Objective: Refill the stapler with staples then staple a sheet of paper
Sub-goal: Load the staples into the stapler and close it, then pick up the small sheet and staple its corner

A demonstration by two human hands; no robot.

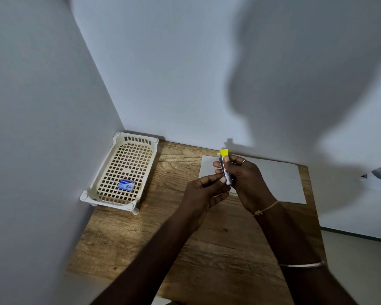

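My right hand (245,181) holds a small stapler (225,166) upright above the table; it is yellow at the top with a metal body. My left hand (204,193) meets it from the left, thumb and forefinger pinched at the stapler's lower end; whether a strip of staples sits between those fingers is hidden. A white sheet of paper (279,181) lies flat on the table under and behind my hands. A small blue staple box (126,185) rests in the cream basket (119,148) at the left.
The wooden table (207,249) sits in a corner, with white walls at the left and behind. The basket stands against the left wall. The table's right edge runs just past the paper, with floor beyond it.
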